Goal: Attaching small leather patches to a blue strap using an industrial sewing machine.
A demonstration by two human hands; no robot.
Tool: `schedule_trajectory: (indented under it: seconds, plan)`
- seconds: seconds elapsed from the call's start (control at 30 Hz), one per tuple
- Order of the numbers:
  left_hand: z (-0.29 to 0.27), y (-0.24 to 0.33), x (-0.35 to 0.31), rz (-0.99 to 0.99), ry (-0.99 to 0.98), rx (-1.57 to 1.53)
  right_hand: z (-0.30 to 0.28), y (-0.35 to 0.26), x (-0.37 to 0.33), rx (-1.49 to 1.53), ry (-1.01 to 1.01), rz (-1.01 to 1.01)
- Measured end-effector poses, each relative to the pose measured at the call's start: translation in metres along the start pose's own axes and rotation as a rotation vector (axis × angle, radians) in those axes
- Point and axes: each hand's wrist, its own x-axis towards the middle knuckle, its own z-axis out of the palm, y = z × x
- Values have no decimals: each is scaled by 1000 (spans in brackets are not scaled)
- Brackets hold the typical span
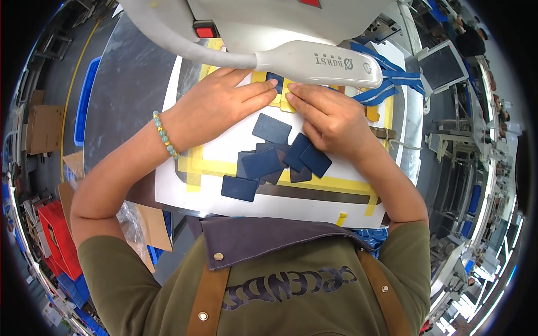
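Under the white machine head, both hands rest at a small dark blue rectangular piece (274,82) framed by yellow strips. My left hand (221,102), with a beaded bracelet at the wrist, has its fingers stretched out, fingertips at the piece's near left edge. My right hand (330,116) lays extended fingertips on a yellow strip (288,102) along its right side; the thumb is partly tucked beneath. Neither hand visibly grips anything. Nearer to me, several loose dark blue card-like pieces (262,163) overlap on the white sheet (185,190); one piece (239,188) lies at the left.
A white lamp head on a flexible neck (316,63) hangs low just beyond my hands. Blue straps (386,84) hang at its right, by a small screen (444,66). Yellow tape (235,166) borders the work area. A red crate (59,238) stands at lower left.
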Motion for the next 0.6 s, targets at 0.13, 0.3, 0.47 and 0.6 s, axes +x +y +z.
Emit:
schedule_trajectory:
  seconds: [0.13,0.3,0.47,0.6]
  plan:
    - [0,1,-1,4,7,21,-4,-3,1,4,-39,-4]
    - [7,-1,-3,-39,15,-52,-11,-2,0,26,-104,15]
    - [6,-2,-1,-27,25,-45,-15,-1,1,47,-151,28]
    - [4,-2,-1,-22,31,-48,-19,-2,5,47,-175,5]
